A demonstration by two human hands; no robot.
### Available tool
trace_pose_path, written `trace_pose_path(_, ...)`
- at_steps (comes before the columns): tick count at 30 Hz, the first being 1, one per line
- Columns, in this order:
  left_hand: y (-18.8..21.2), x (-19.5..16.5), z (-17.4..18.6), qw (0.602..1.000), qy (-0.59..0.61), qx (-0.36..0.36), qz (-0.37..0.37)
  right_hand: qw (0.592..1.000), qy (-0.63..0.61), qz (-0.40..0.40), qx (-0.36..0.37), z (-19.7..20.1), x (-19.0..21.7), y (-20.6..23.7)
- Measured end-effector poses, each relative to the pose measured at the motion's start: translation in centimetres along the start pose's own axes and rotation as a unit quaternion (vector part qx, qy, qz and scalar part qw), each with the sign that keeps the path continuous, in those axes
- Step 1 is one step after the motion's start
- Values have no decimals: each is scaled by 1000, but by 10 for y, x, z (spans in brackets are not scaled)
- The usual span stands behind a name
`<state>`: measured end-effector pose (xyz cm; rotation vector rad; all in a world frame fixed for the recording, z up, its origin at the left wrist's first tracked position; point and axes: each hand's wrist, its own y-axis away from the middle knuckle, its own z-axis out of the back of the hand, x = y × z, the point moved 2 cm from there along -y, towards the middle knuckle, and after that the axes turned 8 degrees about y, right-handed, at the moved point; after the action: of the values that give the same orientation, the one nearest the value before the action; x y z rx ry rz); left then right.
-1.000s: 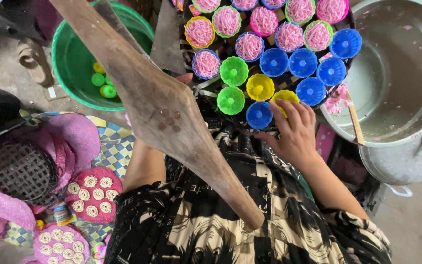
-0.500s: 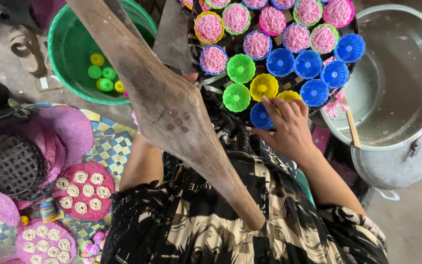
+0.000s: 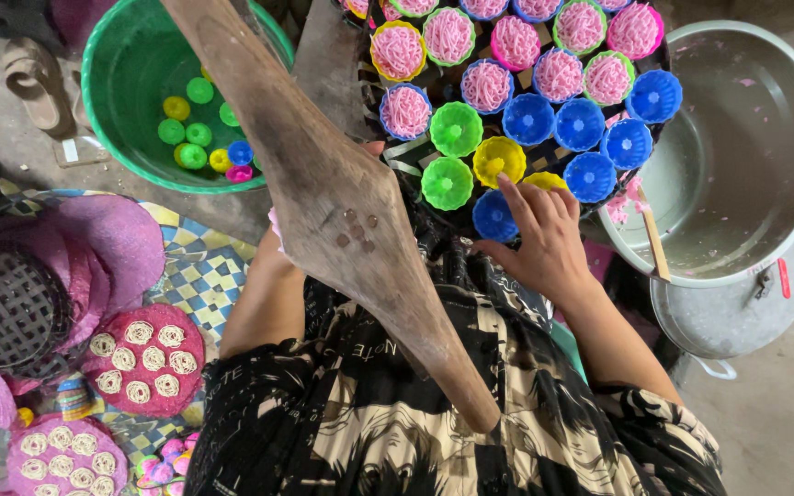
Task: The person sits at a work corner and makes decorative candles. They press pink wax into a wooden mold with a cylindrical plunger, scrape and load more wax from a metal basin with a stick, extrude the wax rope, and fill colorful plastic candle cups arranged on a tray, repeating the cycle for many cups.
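My right hand (image 3: 537, 237) lies with its fingers spread over small fluted moulds on a dark tray (image 3: 413, 167). The fingertips touch a yellow mould (image 3: 544, 180) and a blue mould (image 3: 492, 217). Around them stand empty green moulds (image 3: 456, 129), another yellow one (image 3: 498, 160) and several blue ones (image 3: 581, 124). Farther back, moulds filled with pink noodle strands (image 3: 487, 84) stand in rows. A long wooden press lever (image 3: 342, 211) runs across the middle and hides my left hand; only the forearm (image 3: 264, 308) shows.
A green basin (image 3: 126, 64) with loose coloured moulds (image 3: 197, 133) sits at the upper left. A large metal pot (image 3: 746, 147) with a wooden stick (image 3: 654, 241) stands at the right, above a lid (image 3: 737, 317). Pink woven mats with white noodle nests (image 3: 144, 354) lie at the lower left.
The view has drifted a little, bringing more of the green basin's moulds into sight. My right hand stays over the same yellow and blue moulds.
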<state>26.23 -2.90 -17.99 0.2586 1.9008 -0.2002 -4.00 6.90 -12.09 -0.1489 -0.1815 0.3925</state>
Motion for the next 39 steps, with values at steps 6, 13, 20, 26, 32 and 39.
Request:
trace_pose_path(6,-4,0,-1,1000,-5,16,0,1000,28,-3,-13,10,3,1)
trace_pose_path(13,0,0,-2,999,-16,37,-7,999,32,-10,-21,11,2,4)
trace_pose_path(20,-1,-24,-27,944,-300,89,-104,798,-585,-92,110,40,2,20)
trace_pose_path(26,-81,-25,-94,882,-367,264,-130,648,-701,-142,262,50,-7,21)
trace_pose_path(32,-184,-79,-143,813,388,428,-69,593,-748,-91,284,54,-69,55)
trace_pose_path(39,-234,-48,-150,788,465,399,-58,537,-767,-141,324,74,-106,42)
